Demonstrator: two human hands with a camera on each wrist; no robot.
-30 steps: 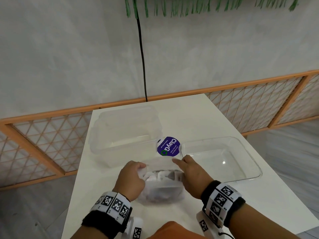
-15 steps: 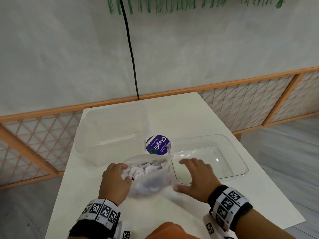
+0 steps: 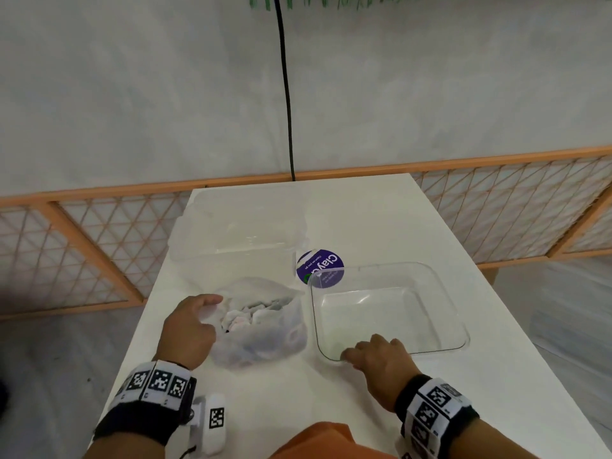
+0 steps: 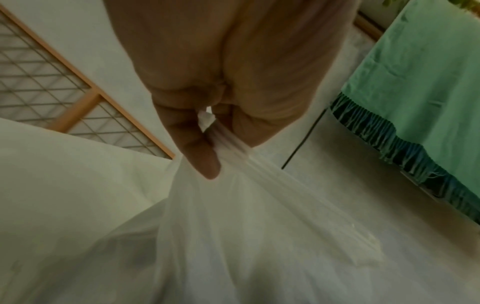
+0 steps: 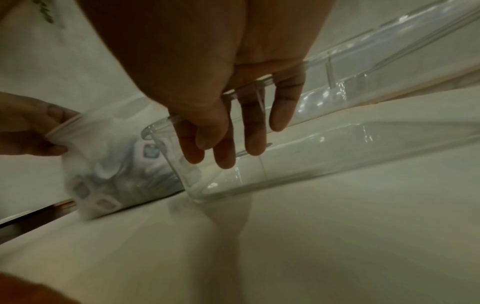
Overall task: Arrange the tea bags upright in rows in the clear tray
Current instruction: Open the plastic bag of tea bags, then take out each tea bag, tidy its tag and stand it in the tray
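Observation:
A thin clear plastic bag (image 3: 265, 339) holding several white tea bags (image 3: 251, 318) sits on the white table (image 3: 364, 213). My left hand (image 3: 212, 303) pinches the bag's left edge; in the left wrist view thumb and fingers of the left hand (image 4: 215, 152) squeeze a gathered fold of the bag (image 4: 233, 216). The clear tray (image 3: 460, 326) stands just right of the bag with nothing in it. My right hand (image 3: 354, 354) grips the tray's near-left rim. In the right wrist view the right hand (image 5: 221, 148) has its fingers inside the tray wall (image 5: 337, 131) and its thumb outside.
A large translucent tub (image 3: 231, 233) stands at the back left. A round purple label (image 3: 320, 268) stands between the tub and the tray. Table edges run close on the left and right. An orange lattice fence (image 3: 82, 246) lines the wall.
My right hand has let go of the bag's opening and moved right to the tray's near-left corner. The left hand has kept its hold on the bag.

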